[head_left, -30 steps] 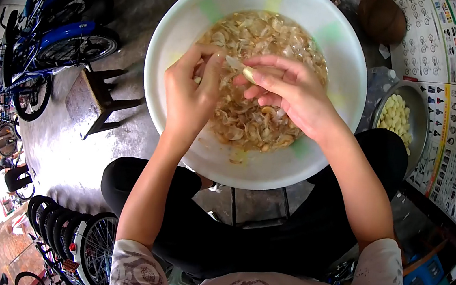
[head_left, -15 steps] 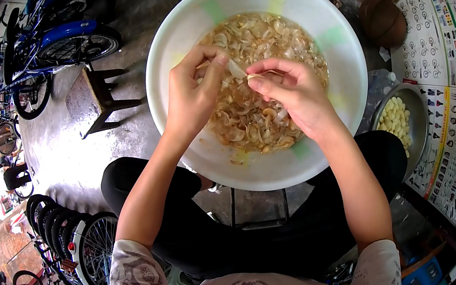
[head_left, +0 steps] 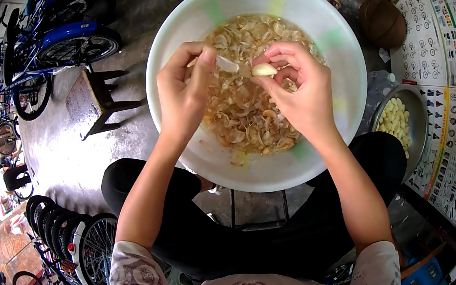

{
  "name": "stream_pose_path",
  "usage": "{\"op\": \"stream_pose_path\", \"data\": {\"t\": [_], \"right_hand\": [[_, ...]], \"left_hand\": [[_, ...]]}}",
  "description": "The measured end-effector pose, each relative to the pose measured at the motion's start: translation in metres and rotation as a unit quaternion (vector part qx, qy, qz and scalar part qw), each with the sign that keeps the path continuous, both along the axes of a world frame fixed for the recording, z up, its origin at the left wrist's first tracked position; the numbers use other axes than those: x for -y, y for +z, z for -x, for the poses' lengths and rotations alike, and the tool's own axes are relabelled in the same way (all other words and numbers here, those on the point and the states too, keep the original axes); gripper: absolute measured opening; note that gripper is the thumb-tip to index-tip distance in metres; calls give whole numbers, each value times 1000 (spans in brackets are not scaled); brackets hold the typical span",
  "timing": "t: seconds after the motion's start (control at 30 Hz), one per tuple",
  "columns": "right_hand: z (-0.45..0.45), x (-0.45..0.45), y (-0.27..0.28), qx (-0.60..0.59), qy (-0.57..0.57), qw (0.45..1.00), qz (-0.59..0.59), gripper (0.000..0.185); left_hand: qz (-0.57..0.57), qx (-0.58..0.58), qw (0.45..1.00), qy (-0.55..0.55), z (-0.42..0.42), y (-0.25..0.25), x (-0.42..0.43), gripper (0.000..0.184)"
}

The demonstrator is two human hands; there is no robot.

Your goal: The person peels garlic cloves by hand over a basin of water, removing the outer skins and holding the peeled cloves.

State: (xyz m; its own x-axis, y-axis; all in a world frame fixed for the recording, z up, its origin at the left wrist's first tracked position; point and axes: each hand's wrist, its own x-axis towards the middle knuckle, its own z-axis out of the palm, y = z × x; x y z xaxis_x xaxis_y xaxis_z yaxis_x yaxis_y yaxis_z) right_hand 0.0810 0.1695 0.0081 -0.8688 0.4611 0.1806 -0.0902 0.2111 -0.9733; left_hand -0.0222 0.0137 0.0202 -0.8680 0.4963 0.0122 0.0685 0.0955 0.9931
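A pale garlic clove [head_left: 264,70] is pinched between the thumb and fingers of my right hand [head_left: 301,88]. Facing it, my left hand [head_left: 185,81] pinches a thin whitish piece of garlic skin [head_left: 227,65] that sticks out toward the clove; a small gap parts the two. Both hands hover above a large white basin [head_left: 163,127]. Wet, brownish garlic skins [head_left: 243,118] float in water inside the basin. To the right, peeled garlic cloves [head_left: 396,118] lie in a metal bowl [head_left: 418,131].
The basin rests on a dark metal frame [head_left: 257,223] between my knees. A small wooden stool [head_left: 94,97] and several bicycles [head_left: 71,33] stand at the left. At the upper right are a basketball [head_left: 382,23] and a printed sheet [head_left: 446,126] with product pictures.
My hands have drawn apart. The skin has come away from the clove and stays in my left hand, while the clove shows more plainly in my right.
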Motion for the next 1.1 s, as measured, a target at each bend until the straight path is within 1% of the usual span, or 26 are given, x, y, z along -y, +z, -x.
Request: {"op": "stream_pose_path", "data": {"t": [0.03,0.07,0.1,0.17,0.3,0.33,0.37,0.4,0.43,0.5,0.53,0.57,0.6,0.63,0.7,0.73,0.8,0.83,0.87,0.9,0.93,1.0,1.07,1.1], "right_hand": [[0,0,0,0,7,1000,5,28],[0,-1,0,0,14,1000,10,24],[-1,-1,0,0,15,1000,11,24],[-1,-2,-2,-6,32,999,-15,16],[0,0,-8,-32,22,999,-24,12],[0,-1,-11,-27,25,999,24,11],[0,-1,-12,-21,29,997,71,9],[0,-1,-12,-21,28,997,71,9],[-1,-2,-11,-9,29,995,91,9],[-1,-2,-6,4,31,993,110,9],[-1,-1,-1,29,26,990,138,9],[-1,0,2,54,21,984,166,8],[-1,0,3,54,21,984,166,8],[-1,1,4,70,20,984,163,8],[0,0,2,85,20,983,161,7],[0,0,0,84,20,981,175,8],[-1,0,-2,84,21,978,190,8],[-1,1,-1,80,18,972,221,9],[-1,2,-1,76,15,964,253,10],[-1,3,-1,76,15,964,253,10],[-1,4,-1,68,3,959,277,10],[-1,6,1,60,-8,952,301,10],[0,7,6,122,-7,959,257,10],[0,10,3,122,-7,958,258,10]], "left_hand": [[45,-15,999,22,3,1,-1,18],[112,-9,993,20,5,2,-1,17],[113,-9,993,20,7,-3,0,17],[175,-134,975,-32,10,-18,3,13],[192,-196,961,-43,2,-14,-3,14],[192,-196,961,-44,3,-15,-3,14],[206,-228,950,-47,3,-17,-2,13],[220,-260,939,-50,4,-18,-1,12],[220,-260,939,-50,4,-16,0,12],[290,-309,905,-43,3,-8,2,10],[290,-309,905,-42,3,-4,2,10],[322,-303,896,-39,3,1,0,8],[353,-297,887,-35,2,2,0,7],[353,-297,887,-35,2,2,-1,7],[285,-326,901,-26,2,0,-2,11],[285,-326,901,-26,2,-1,-2,11],[246,-330,911,-43,3,-7,-2,12],[246,-329,911,-43,3,-8,-1,12],[206,-238,947,-66,4,-10,-1,16],[163,-143,972,-89,5,-11,0,20],[163,-143,972,-89,2,-11,-1,20],[83,27,992,-91,-9,-11,-4,24],[70,31,995,-70,-15,-13,-7,25],[57,35,997,-48,-17,-15,-8,26]]}}
